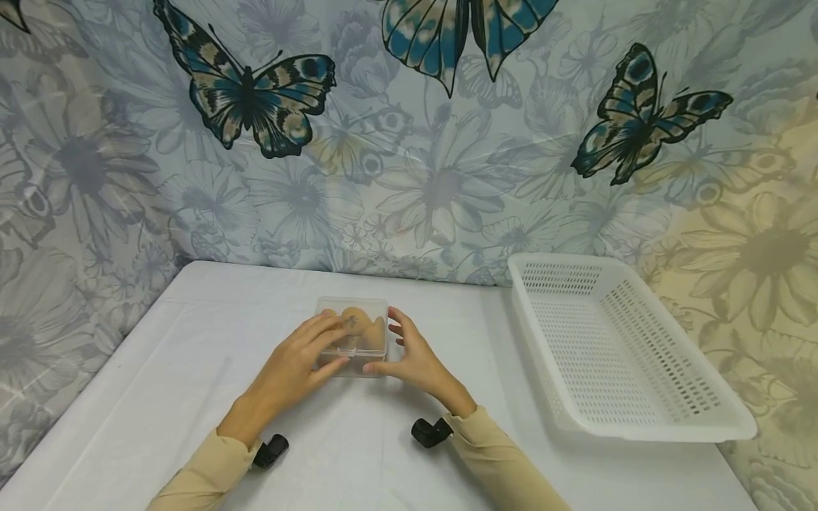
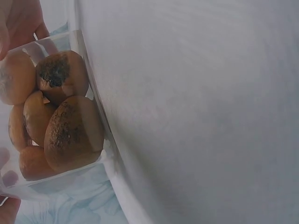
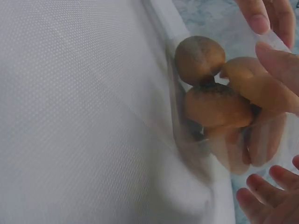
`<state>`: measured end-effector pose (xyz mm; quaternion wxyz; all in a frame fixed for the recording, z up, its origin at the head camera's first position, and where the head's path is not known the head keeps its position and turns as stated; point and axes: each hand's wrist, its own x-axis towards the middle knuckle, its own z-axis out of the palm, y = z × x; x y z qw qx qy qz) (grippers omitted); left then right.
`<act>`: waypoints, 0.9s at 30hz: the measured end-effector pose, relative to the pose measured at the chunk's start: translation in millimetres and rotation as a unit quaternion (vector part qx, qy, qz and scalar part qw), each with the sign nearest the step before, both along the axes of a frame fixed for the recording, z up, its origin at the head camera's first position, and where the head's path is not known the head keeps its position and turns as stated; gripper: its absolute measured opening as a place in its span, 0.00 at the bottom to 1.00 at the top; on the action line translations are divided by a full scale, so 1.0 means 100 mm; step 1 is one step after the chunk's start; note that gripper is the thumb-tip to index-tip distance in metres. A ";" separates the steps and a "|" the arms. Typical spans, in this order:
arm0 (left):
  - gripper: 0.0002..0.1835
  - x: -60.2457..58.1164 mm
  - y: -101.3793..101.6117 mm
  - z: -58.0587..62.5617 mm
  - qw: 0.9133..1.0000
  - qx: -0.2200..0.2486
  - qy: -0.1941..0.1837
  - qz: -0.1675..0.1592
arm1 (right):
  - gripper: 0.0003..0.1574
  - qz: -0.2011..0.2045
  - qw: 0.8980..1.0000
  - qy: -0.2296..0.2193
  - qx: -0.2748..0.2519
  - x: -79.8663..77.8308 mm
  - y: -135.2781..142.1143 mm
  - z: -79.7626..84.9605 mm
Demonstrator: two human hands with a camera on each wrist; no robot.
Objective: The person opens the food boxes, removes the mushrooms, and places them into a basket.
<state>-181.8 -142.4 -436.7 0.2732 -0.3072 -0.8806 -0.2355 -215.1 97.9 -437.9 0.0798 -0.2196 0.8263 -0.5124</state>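
Observation:
A clear plastic box (image 1: pixel 352 344) with a lid and front latch stands on the white table. Several rounded orange-brown pieces (image 2: pixel 72 133) with dark rough patches lie inside it; their kind is not clear. My left hand (image 1: pixel 299 355) reaches across the lid from the left, fingers over its top and thumb at the front by the latch. On the other side, my right hand (image 1: pixel 418 360) is spread around the right front corner. Its thumb (image 3: pixel 280 65) lies at the front wall, while its fingers (image 3: pixel 266 196) stand along the right side.
A white perforated plastic basket (image 1: pixel 569 419) stands at the right of the table. Behind the white-covered table (image 1: pixel 211 341) hangs cloth with flowers and butterflies (image 1: pixel 447 184). Black cameras (image 1: pixel 429 432) sit at both wrists, below beige sleeves (image 1: pixel 505 461).

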 end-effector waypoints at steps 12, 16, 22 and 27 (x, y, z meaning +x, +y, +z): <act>0.22 -0.02 0.00 0.01 1.000 -0.001 0.007 0.004 | 0.74 -0.006 1.000 -0.020 0.006 -0.11 -0.08 -0.05; 0.22 -0.02 0.01 0.02 0.999 0.025 -0.023 -0.005 | 0.74 -0.002 1.000 -0.029 -0.010 -0.13 -0.08 -0.06; 0.20 -0.03 0.01 0.00 1.000 0.018 0.000 -0.015 | 0.74 0.003 0.999 -0.040 -0.013 -0.16 -0.07 -0.08; 0.19 -0.08 0.02 0.01 0.989 -0.050 0.136 -0.026 | 0.73 0.002 0.999 -0.038 -0.013 -0.17 -0.08 -0.11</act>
